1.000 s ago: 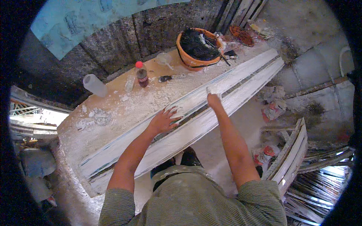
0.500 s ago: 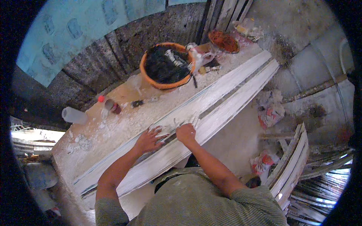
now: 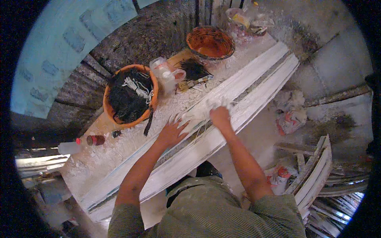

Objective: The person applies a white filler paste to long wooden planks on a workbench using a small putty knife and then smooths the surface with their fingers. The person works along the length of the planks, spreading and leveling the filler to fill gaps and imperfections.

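Observation:
Two long white strips [image 3: 254, 75], which look like plaster mouldings, lie side by side slantwise along the worktable [image 3: 131, 154], with a dark slot between them. My left hand [image 3: 173, 131] rests with spread, white-coated fingers at the far strip, by the slot. Farther along, my right hand [image 3: 220, 116] is closed over the strips beside a whitish, wet-looking smear. Its fingertips are blurred, and what they hold, if anything, is hidden. Pale fibres trail in the slot near both hands.
Beyond the strips stand an orange basin [image 3: 107, 107] of black fibrous stuff, a clear plastic jug [image 3: 168, 75] and an orange-brown bowl [image 3: 210, 43]. A white bottle [image 3: 69, 147] and dark red jar [image 3: 95, 140] are at left. Plastic bags [image 3: 291, 119] and curved white pieces [image 3: 311, 174] lie right.
Both hands have moved up and to the right along the strips. The view has also shifted, so the basin appears farther left and more of the bowl shows.

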`<action>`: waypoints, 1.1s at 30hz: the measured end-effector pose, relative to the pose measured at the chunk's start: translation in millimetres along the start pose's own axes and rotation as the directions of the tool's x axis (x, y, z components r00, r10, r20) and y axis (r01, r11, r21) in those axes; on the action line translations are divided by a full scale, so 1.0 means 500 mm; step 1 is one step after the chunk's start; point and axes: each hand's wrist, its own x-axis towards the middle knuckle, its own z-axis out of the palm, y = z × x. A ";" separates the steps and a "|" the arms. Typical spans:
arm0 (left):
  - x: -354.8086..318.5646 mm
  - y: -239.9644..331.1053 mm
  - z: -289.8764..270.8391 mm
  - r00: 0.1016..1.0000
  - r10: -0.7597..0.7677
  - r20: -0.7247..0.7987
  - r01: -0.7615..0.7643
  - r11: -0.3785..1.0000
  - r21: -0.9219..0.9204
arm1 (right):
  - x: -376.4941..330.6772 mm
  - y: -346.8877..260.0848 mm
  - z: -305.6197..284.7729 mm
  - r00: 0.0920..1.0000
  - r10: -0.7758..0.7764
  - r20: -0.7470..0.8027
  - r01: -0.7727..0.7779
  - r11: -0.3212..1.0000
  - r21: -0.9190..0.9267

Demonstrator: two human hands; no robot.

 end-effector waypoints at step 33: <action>-0.429 -0.100 0.035 0.964 -0.213 -0.157 0.208 0.977 -0.044 | -0.098 -0.194 0.270 0.978 -0.198 0.057 0.204 0.882 -0.424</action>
